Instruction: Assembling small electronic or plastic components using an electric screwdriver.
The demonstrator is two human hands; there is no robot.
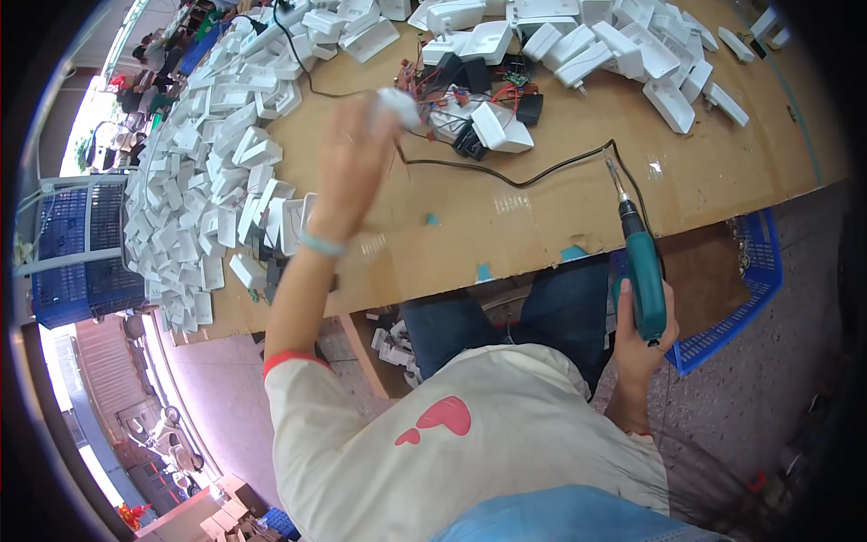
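Along the left edge of the worktop crowd white casings; a heap of wired parts lies toward the far edge. The right hand grips a teal driver across the front edge. The blurred left hand meets a white piece, grip unclear. Parts handling seems underway; driving would call for steadying the piece.

This is a workshop or small factory floor. White plastic casings lie heaped along a cardboard-covered counter, with a tangle of wires and circuit parts near its far edge and a teal power tool in use as hand equipment. Blue plastic crates stand alongside, other people appear beyond, and a motor scooter stands past a wide opening.
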